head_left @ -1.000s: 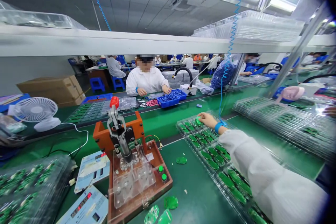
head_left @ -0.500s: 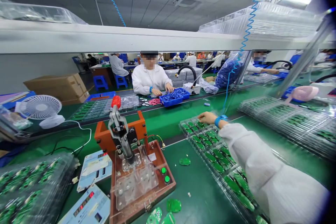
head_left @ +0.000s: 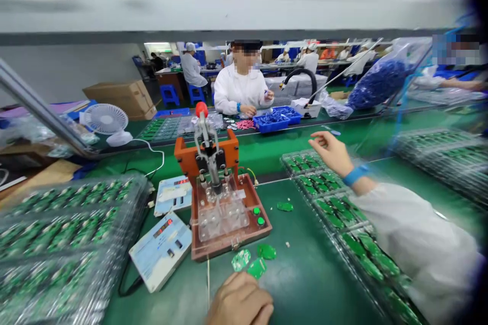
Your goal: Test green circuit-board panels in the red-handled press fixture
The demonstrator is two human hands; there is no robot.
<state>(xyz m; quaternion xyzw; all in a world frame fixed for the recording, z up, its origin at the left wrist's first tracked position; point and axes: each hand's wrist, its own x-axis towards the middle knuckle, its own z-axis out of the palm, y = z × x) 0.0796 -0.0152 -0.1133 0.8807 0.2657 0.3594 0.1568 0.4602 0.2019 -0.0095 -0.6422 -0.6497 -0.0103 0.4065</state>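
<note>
Green boards [head_left: 257,267]: three lie on the bench [head_left: 305,279] by the front right corner of the brown box [head_left: 212,251], two of them touching or nearly so; one more [head_left: 285,206] lies alone between box and tray. More sit in the clear tray [head_left: 328,231] on the right.

Change vs half a second ago: right hand [head_left: 331,152] was down on boards in the tray's far section, now it's up off them, over that end. Fingers bent, narrow gap between thumb and index. Blue band [head_left: 356,175] on that wrist.

Left hand [head_left: 241,300] is new in view, bottom centre, back up, loosely curled, just short of the three boards. Can't tell if it holds anything, palm hidden.

Red-knobbed clamp [head_left: 208,150] upright on the box, same as before. Co-worker [head_left: 242,86] opposite now has one hand raised off the blue bin [head_left: 271,124].
</note>
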